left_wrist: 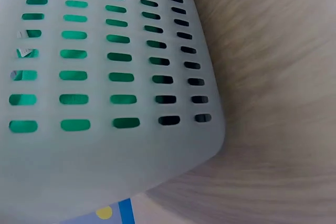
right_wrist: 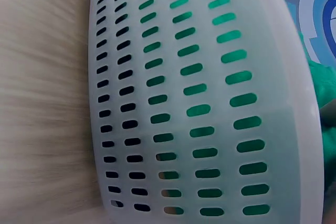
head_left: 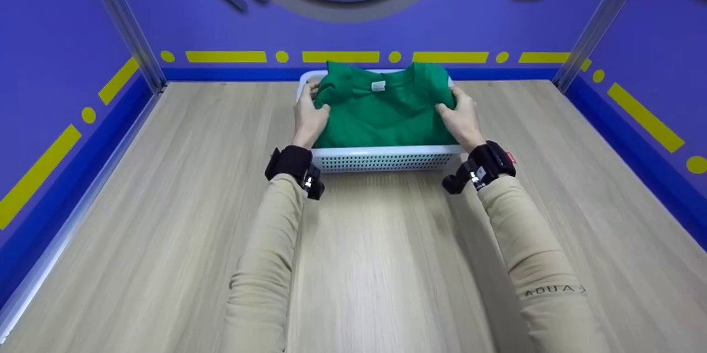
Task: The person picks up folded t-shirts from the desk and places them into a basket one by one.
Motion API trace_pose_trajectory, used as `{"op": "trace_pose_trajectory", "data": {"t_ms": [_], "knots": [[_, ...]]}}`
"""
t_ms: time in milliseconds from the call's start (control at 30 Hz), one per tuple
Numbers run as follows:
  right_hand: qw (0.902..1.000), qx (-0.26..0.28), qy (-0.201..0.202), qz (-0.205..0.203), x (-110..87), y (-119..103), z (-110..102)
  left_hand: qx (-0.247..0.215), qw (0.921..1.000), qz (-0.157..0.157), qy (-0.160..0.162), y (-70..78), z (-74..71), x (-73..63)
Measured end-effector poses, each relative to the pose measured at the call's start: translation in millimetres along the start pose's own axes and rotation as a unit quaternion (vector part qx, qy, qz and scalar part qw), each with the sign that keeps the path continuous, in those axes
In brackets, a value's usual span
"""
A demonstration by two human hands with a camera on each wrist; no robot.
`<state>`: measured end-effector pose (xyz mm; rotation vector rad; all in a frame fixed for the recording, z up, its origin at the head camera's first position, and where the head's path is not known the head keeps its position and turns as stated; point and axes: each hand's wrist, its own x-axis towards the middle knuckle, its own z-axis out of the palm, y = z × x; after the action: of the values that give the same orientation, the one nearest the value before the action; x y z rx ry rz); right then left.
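A green shirt with a white neck label lies bunched in a white perforated plastic basket. My left hand grips the shirt's left side, thumb on top of the cloth. On the opposite side my right hand holds the cloth the same way, with its thumb over the front. The fingers under the fabric are mostly hidden. In the left wrist view the slotted basket wall fills much of the picture, green showing through its slots. The right wrist view has the basket wall with some green cloth past the rim.
The basket stands on a light wood-grain table, close to the blue back wall with yellow dashes. Blue side panels rise at left and right, with metal posts in the corners.
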<state>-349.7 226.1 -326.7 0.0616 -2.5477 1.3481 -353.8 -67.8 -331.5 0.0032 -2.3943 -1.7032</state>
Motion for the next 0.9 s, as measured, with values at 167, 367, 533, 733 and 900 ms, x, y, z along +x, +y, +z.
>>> {"op": "trace_pose_trajectory", "data": {"t_ms": [167, 367, 533, 733, 900], "knots": [[0.9996, -0.025, -0.006, 0.006, 0.1, -0.7, 1.1, 0.002, 0.9999, -0.001, 0.012, -0.5, 1.8, -0.9], [0.9978, -0.062, -0.013, 0.021, -0.7, -2.2, 2.6, 0.007, 0.9999, 0.003, 0.008, -2.1, 3.0, -1.6], [0.9969, -0.076, -0.013, 0.017, -0.4, -3.3, 2.7, 0.011, 0.9999, 0.008, 0.006, -2.8, 2.8, -1.3], [0.9951, -0.099, 0.005, 0.007, -3.2, -5.7, 5.0, -0.002, 1.0000, 0.006, 0.004, -2.7, 2.9, -0.7], [0.9876, -0.152, 0.037, -0.006, -8.2, -13.7, 8.0, -0.013, 0.9999, 0.002, -0.001, -0.8, 3.2, -4.0]]}}
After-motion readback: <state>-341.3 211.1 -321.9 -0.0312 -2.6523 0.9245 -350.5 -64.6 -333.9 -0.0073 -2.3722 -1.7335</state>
